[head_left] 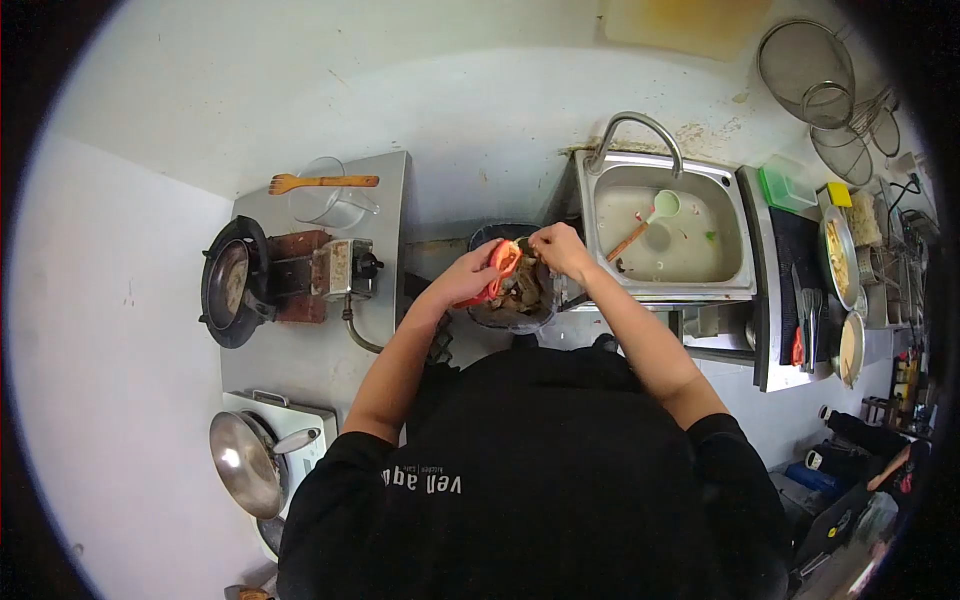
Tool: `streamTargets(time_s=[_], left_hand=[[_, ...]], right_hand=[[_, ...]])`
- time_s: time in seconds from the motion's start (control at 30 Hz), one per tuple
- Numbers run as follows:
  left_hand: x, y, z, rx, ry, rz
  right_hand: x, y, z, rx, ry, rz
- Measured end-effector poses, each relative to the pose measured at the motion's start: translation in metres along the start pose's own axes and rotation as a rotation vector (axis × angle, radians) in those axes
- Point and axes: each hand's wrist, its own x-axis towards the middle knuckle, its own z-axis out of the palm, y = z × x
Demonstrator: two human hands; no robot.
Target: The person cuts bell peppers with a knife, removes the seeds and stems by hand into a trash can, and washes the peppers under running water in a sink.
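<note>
Lined bin (514,324) — scraps (527,292) inside | left fingers (482,268) closed round red pepper (507,260) | right fingers (544,240) — grip unclear

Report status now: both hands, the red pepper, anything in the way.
Left hand holding red pepper over waste bin. Right hand close beside; whether it holds anything, unclear. No obstruction visible between pepper and bin.

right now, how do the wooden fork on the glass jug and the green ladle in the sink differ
The wooden fork lies across the glass jug; the green ladle lies in the sink. The fork ends in prongs, the ladle in a rounded bowl. The fork is brown throughout; the ladle's head is pale green. Both have wood-coloured handles.
</note>
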Motion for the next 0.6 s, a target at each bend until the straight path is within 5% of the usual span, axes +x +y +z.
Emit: streamTargets(time_s=[0.07,0.1,0.33,0.43,0.6], left_hand=[[0.000,-0.009,0.000,-0.174,-0.014,-0.038],[0.001,-0.014,0.000,-0.350,-0.030,-0.075],[0.002,-0.016,-0.008,-0.509,-0.078,-0.223],[0.008,-0.016,-0.011,-0.501,-0.115,-0.242],[0.012,-0.014,-0.013,-0.498,-0.245,-0.217]], right_hand=[[0.001,-0.009,-0.010,0.156,-0.162,0.289],[0.007,0.001,-0.004,-0.191,-0.127,0.024],[0.005,-0.005,-0.001,-0.197,0.052,-0.283],[-0.005,-0.023,0.005,-0.148,-0.022,-0.652],[-0.006,-0.028,0.019,-0.189,-0.018,-0.700]])
